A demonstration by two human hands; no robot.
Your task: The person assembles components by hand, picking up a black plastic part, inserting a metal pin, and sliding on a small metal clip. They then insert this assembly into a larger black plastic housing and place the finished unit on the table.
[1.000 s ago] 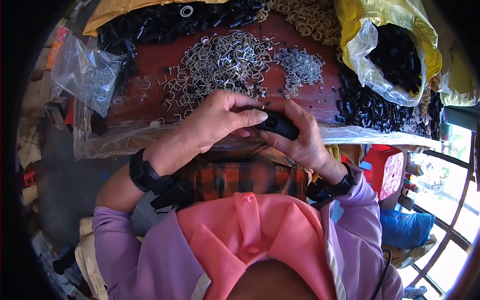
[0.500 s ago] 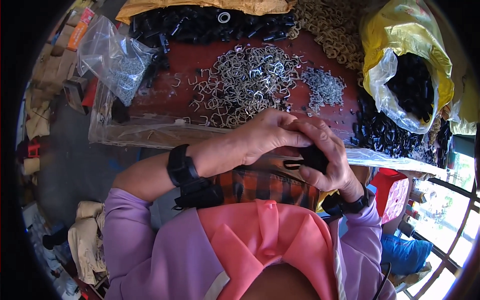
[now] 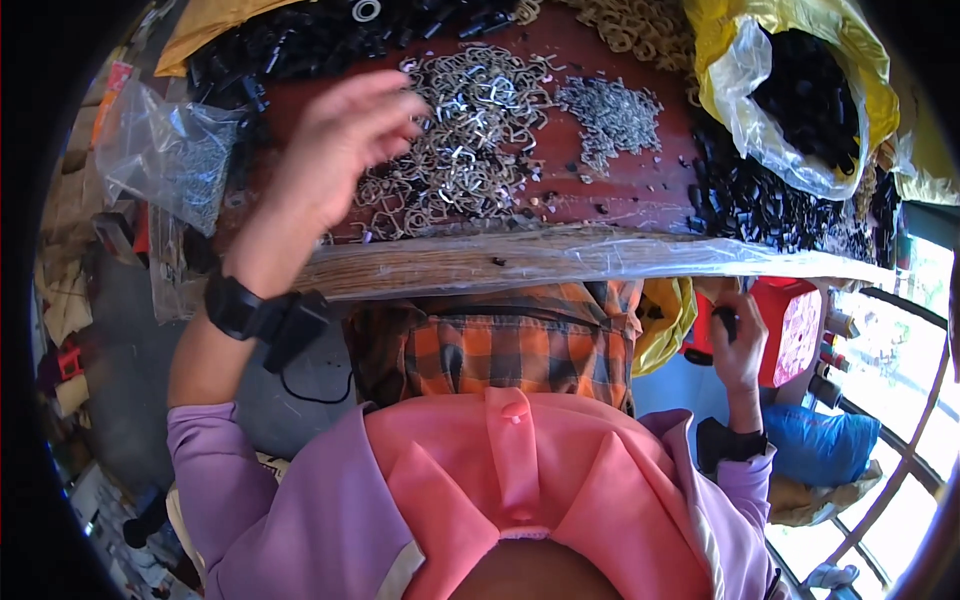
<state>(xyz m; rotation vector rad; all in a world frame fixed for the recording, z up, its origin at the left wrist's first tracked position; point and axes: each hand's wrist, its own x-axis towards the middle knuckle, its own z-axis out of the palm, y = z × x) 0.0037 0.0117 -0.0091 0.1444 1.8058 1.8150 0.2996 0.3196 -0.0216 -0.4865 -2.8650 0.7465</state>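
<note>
Silvery metal clips point(image 3: 475, 125) lay at the head view's upper middle; at their left edge we saw the blurred left hand point(image 3: 345, 135), whose grip we could not tell. At middle right, the right hand point(image 3: 741, 350) held a black piece point(image 3: 727, 320).

Your head view comes from the left of two side-by-side fisheyes, looking steeply down from close above your collar point(image 3: 516, 450) and forward over the table point(image 3: 675, 150). Your left hand point(image 3: 340, 130) and right hand point(image 3: 740, 345) fall within it; the window point(image 3: 905, 365) bends along its right rim.
</note>
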